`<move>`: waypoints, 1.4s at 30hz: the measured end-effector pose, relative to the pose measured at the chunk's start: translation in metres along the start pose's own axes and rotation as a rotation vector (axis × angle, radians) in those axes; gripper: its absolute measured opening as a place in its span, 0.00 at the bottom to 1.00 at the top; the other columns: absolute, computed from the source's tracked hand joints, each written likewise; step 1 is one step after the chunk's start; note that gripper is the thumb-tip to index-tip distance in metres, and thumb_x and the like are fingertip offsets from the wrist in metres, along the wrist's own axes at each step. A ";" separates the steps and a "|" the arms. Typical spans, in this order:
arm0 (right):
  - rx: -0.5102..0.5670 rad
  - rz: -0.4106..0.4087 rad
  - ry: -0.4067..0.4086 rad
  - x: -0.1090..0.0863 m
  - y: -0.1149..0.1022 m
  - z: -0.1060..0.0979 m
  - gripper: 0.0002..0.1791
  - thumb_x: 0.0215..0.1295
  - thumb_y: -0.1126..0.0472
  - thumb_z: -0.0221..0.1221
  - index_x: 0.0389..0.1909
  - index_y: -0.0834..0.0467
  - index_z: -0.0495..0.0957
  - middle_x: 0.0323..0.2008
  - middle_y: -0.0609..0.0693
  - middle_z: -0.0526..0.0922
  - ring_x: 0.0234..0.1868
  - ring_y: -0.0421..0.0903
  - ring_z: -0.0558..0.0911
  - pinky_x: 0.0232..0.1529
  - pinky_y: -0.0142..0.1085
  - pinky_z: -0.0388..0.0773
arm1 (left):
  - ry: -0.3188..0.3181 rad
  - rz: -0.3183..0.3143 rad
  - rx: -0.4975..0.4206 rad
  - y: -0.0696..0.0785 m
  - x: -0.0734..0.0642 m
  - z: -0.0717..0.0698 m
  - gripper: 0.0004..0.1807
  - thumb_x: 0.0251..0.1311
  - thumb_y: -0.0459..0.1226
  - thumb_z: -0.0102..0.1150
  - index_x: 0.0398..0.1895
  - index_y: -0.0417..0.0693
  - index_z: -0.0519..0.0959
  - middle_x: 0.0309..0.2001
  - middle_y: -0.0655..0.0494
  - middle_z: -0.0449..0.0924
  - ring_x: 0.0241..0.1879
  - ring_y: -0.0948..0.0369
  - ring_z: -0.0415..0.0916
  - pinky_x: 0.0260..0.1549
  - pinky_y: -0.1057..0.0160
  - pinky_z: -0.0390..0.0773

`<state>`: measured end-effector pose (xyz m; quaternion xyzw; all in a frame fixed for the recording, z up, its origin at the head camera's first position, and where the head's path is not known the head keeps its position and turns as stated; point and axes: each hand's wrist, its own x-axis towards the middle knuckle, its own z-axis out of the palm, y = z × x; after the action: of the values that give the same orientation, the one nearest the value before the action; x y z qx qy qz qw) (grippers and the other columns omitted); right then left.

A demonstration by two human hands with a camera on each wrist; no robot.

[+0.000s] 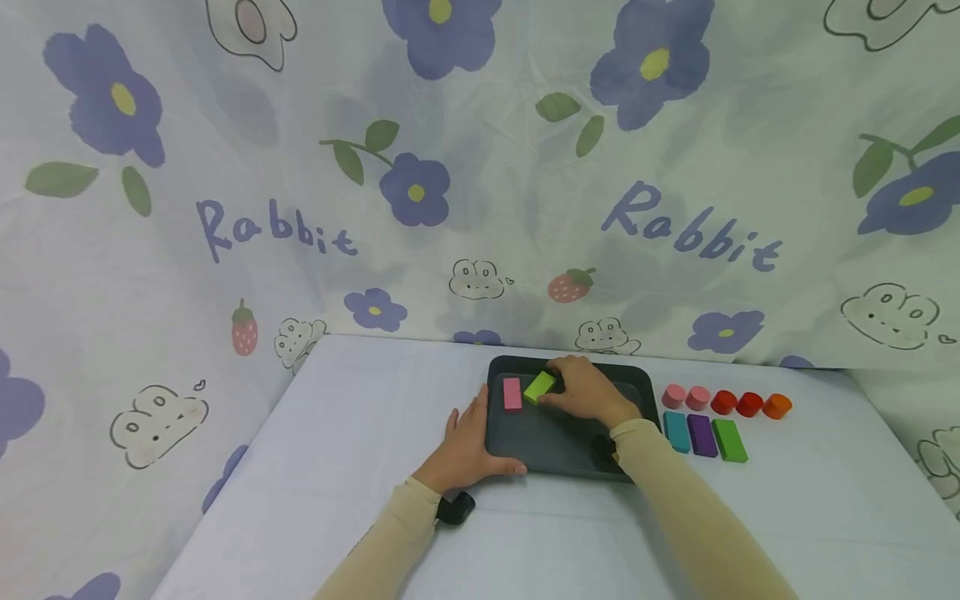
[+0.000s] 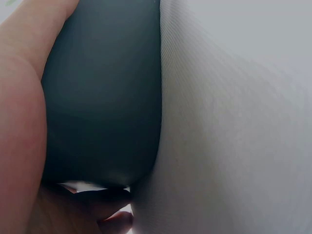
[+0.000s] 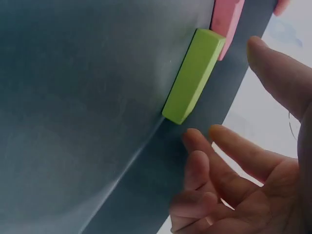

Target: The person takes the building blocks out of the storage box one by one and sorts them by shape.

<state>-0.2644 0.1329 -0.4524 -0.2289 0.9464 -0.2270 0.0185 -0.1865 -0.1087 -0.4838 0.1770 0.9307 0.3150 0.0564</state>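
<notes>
A dark grey tray lies on the white table. My left hand rests against its left end, with the thumb along the front edge; in the left wrist view the tray's wall touches that hand. Inside the tray lie a pink block and a tilted light green block. Above the tray, my right hand is nearest to the light green block. In the right wrist view, a gap shows between its thumb and fingers and the light green block, and nothing is held.
Right of the tray stand several cylinders in a row: pink, red and orange. In front of them lie a blue block, a purple block and a green block. A patterned cloth hangs behind the table.
</notes>
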 end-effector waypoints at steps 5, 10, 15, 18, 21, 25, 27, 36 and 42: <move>-0.036 0.028 -0.028 0.004 -0.005 0.004 0.39 0.59 0.45 0.71 0.62 0.69 0.75 0.51 0.59 0.82 0.49 0.52 0.78 0.52 0.48 0.77 | 0.000 0.001 0.003 -0.001 0.001 0.000 0.77 0.43 0.65 0.75 0.80 0.38 0.35 0.79 0.42 0.48 0.77 0.48 0.49 0.73 0.36 0.37; -0.074 0.053 -0.041 0.008 -0.007 0.010 0.39 0.58 0.44 0.71 0.61 0.68 0.76 0.48 0.57 0.81 0.45 0.50 0.76 0.48 0.45 0.77 | -0.002 -0.006 0.001 -0.001 0.000 0.000 0.77 0.42 0.66 0.74 0.81 0.39 0.34 0.79 0.43 0.47 0.78 0.49 0.48 0.73 0.37 0.37; -0.089 0.067 -0.048 0.008 -0.010 0.012 0.39 0.57 0.45 0.72 0.61 0.68 0.76 0.48 0.57 0.81 0.45 0.49 0.76 0.47 0.45 0.78 | -0.003 -0.010 0.003 0.000 0.000 -0.001 0.77 0.42 0.66 0.74 0.81 0.39 0.34 0.80 0.44 0.46 0.78 0.49 0.48 0.73 0.37 0.37; -0.092 0.072 -0.046 0.008 -0.013 0.011 0.39 0.55 0.46 0.74 0.60 0.67 0.76 0.47 0.57 0.80 0.44 0.50 0.76 0.46 0.45 0.78 | -0.004 -0.010 0.003 0.000 0.000 -0.001 0.77 0.42 0.66 0.74 0.81 0.39 0.34 0.80 0.44 0.46 0.78 0.49 0.48 0.73 0.37 0.37; -0.091 0.082 -0.040 0.009 -0.015 0.012 0.39 0.54 0.47 0.75 0.60 0.67 0.76 0.47 0.56 0.81 0.44 0.50 0.77 0.46 0.45 0.79 | -0.005 -0.011 -0.001 0.000 0.000 -0.001 0.77 0.42 0.66 0.74 0.81 0.39 0.34 0.80 0.44 0.47 0.78 0.49 0.48 0.73 0.37 0.37; -0.085 0.098 -0.031 0.010 -0.015 0.013 0.39 0.53 0.49 0.75 0.61 0.66 0.76 0.50 0.57 0.81 0.46 0.50 0.78 0.47 0.45 0.80 | -0.003 -0.008 -0.006 0.000 0.000 -0.001 0.77 0.42 0.65 0.75 0.81 0.39 0.35 0.79 0.43 0.47 0.78 0.49 0.48 0.73 0.37 0.37; -0.081 0.102 -0.028 0.010 -0.015 0.013 0.38 0.53 0.51 0.76 0.62 0.66 0.75 0.50 0.58 0.81 0.47 0.51 0.79 0.47 0.45 0.80 | 0.000 -0.004 -0.008 -0.001 0.000 0.000 0.77 0.42 0.65 0.75 0.80 0.38 0.35 0.79 0.42 0.48 0.77 0.48 0.48 0.73 0.37 0.37; -0.080 0.091 -0.017 0.007 -0.013 0.012 0.37 0.52 0.54 0.76 0.61 0.67 0.76 0.47 0.57 0.82 0.45 0.50 0.78 0.48 0.44 0.79 | -0.004 -0.003 -0.014 0.000 0.000 0.000 0.77 0.42 0.65 0.75 0.80 0.38 0.35 0.79 0.42 0.47 0.78 0.48 0.47 0.73 0.37 0.37; -0.074 0.069 -0.009 0.000 -0.011 0.007 0.36 0.52 0.55 0.75 0.61 0.67 0.77 0.50 0.58 0.81 0.48 0.52 0.78 0.49 0.46 0.79 | 0.001 -0.003 -0.018 -0.002 0.000 0.001 0.77 0.42 0.65 0.75 0.80 0.38 0.34 0.79 0.43 0.48 0.78 0.48 0.48 0.73 0.37 0.37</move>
<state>-0.2594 0.1215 -0.4536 -0.1975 0.9615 -0.1898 0.0223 -0.1867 -0.1098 -0.4854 0.1751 0.9281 0.3234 0.0579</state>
